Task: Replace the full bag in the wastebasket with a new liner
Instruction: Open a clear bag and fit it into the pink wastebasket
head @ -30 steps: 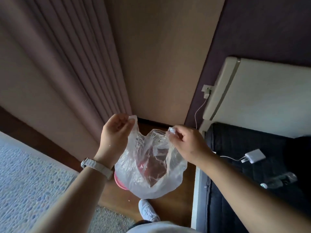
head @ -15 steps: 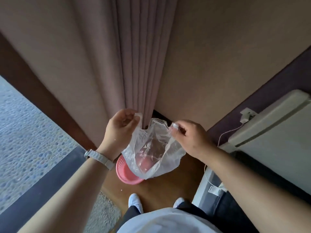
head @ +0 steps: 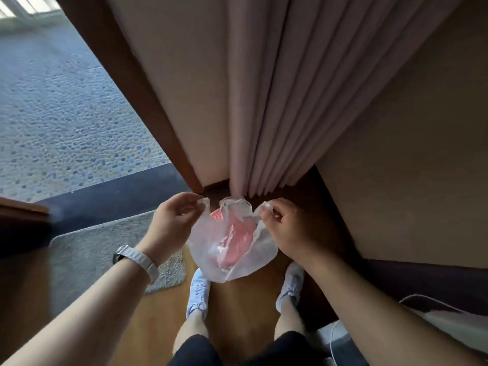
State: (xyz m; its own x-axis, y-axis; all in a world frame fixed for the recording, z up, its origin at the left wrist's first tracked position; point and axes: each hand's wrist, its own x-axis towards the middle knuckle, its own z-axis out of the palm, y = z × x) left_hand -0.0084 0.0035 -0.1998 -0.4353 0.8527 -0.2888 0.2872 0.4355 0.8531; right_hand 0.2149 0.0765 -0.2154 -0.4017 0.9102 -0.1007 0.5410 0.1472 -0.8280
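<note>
Clear plastic film is pinched in both hands: the left hand (head: 174,220) holds one top edge of the liner (head: 245,257) between thumb and curled fingers, and the right hand (head: 293,231) pinches the opposite edge the same way. The two hands are held apart at about the same height, so the liner's mouth is parted between them, its far rim arching up in the gap. The liner hangs slack and crinkled below the hands, its bottom sagging to a point between the person's feet.

Pink shows through the film. It belongs to the wastebasket (head: 217,216), which stands on the floor (head: 243,310) under the liner, in the corner where the curtain ends. A bit of its mesh rim shows bare beside the left thumb; the rest is seen only through plastic. Whether the liner's bottom touches the basket, and what the basket holds, cannot be told.

A pale watch (head: 137,260) sits on the left wrist. Two light shoes (head: 199,291) stand on the wooden floor, one to each side of the hanging liner. A grey mat (head: 105,249) lies on the floor to the left, its corner near the left shoe. The pleated curtain (head: 264,114) drops to the floor just beyond the hands, with a tan wall (head: 409,154) to its right. A pebble-patterned carpet (head: 66,114) fills the upper left.
</note>
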